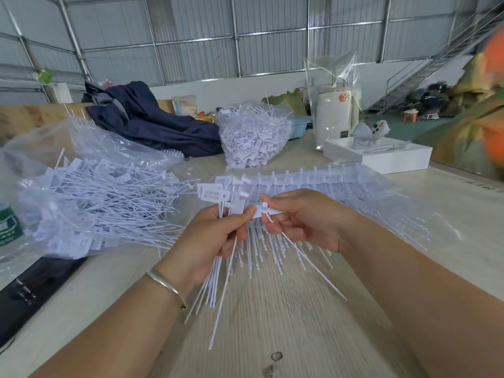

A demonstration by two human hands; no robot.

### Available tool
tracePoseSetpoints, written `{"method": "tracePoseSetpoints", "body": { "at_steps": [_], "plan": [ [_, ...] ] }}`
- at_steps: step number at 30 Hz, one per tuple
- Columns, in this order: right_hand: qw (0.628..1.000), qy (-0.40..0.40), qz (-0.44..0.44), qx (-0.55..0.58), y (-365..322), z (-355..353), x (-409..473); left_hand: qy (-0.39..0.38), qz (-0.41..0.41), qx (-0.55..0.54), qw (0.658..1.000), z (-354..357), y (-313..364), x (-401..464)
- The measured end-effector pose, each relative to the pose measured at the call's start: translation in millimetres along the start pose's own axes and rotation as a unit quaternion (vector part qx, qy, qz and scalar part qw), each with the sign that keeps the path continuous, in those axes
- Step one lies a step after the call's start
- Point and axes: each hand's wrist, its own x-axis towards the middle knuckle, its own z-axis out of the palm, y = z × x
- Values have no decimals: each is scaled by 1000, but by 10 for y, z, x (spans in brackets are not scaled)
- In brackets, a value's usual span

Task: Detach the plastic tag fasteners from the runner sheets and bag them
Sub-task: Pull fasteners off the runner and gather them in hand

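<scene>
White plastic, head view: your left hand (215, 236) is curled round a bundle of detached tag fasteners (218, 271); your right hand (297, 219) pinches the runner sheet (313, 184) at one head, over the table (300, 323). The fasteners look light, thin and whippy, so grip at the stiff flag head. The open bag (90, 192) lies to the left.

A warehouse-like workshop: corrugated metal walls (191, 31), steel staircase (425, 66), long worktable (300, 309).

Bare forearms, no sleeves; thin silver bangle (167, 285) on left wrist.
</scene>
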Motion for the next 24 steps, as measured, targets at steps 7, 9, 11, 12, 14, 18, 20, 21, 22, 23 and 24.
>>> {"method": "tracePoseSetpoints", "body": {
  "at_steps": [7, 9, 11, 12, 14, 18, 20, 21, 22, 23, 24],
  "plan": [
    [999, 27, -19, -12, -32, 43, -18, -5, 18, -10, 1000, 9, 6, 14],
    [999, 40, -22, -6, -33, 55, -16, -7, 25, -5, 1000, 1, 3, 20],
    [998, 52, -25, -3, -30, 62, -13, -8, 30, -4, 1000, -11, -1, 31],
    [998, 56, -28, -6, -28, 64, -8, -9, 30, -5, 1000, -17, -1, 35],
    [997, 59, -38, -24, -25, 65, 3, -11, 30, -5, 999, -27, 4, 42],
    [994, 61, -57, -66, -35, 63, 7, -26, 34, 4, 999, -36, 15, 37],
    [994, 61, -59, -74, -44, 48, -8, -31, 35, 14, 999, -40, 23, 30],
    [993, 60, -60, -76, -51, 33, -16, -35, 40, 22, 998, -39, 30, 26],
    [993, 58, -61, -77, -57, 9, -22, -43, 47, 31, 997, -40, 38, 21],
    [994, 53, -62, -79, -68, -16, -32, -58, 53, 39, 996, -37, 45, 20],
    [994, 45, -62, -81, -76, -50, -39, -77, 58, 45, 994, -33, 55, 16]
  ]
}}
